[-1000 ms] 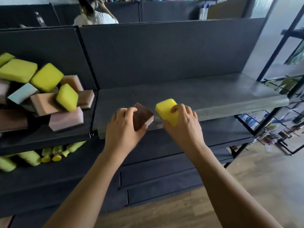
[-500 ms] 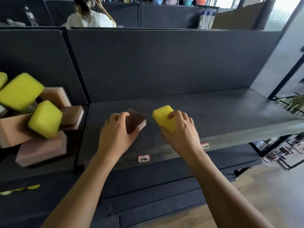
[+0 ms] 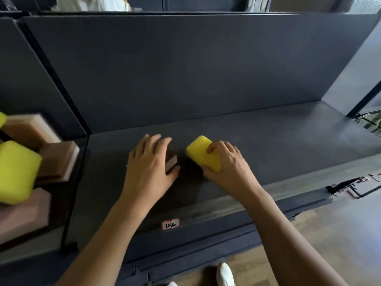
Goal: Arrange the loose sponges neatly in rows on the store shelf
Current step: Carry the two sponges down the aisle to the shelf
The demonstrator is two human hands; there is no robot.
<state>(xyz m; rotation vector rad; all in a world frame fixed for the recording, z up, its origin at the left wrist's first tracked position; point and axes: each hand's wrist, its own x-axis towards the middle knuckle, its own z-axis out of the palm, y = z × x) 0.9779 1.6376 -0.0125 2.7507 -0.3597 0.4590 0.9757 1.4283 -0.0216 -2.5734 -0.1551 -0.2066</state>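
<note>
At the far left edge of the frame, a loose pile of sponges (image 3: 55, 162) is shown blurred. Yellow and tan blocks are heaped at odd angles in the neighbouring bay, beyond a thin dark divider (image 3: 69, 203).

Left of centre, the left hand (image 3: 148, 170) is laid over a brown sponge (image 3: 172, 161). The sponge is grasped between draped fingers and a thumb pressed to its near corner. Only that corner, with a pale lower layer, can be seen, and it appears to rest on the shelf (image 3: 288, 141).

Just to the right, across a narrow gap, a yellow sponge (image 3: 203, 155) is pinched by the right hand (image 3: 228, 168), with a forefinger on top and the thumb at the near end. Its far end is tilted upward; whether the near end touches the board cannot be told. At lower centre, a small price label (image 3: 170, 224) is fixed to the shelf's front lip.

Several risks can be judged from here:
- **Crooked row:** the two sponges are angled differently and sit well forward of the back panel, so no straight edge is there to square them against.
- **Shift on release:** squeezed foam is likely to spring back, so a piece may be nudged out of line.
- **Toppled pile:** the heap at the left could be toppled if pieces are pulled from its underside.
</note>
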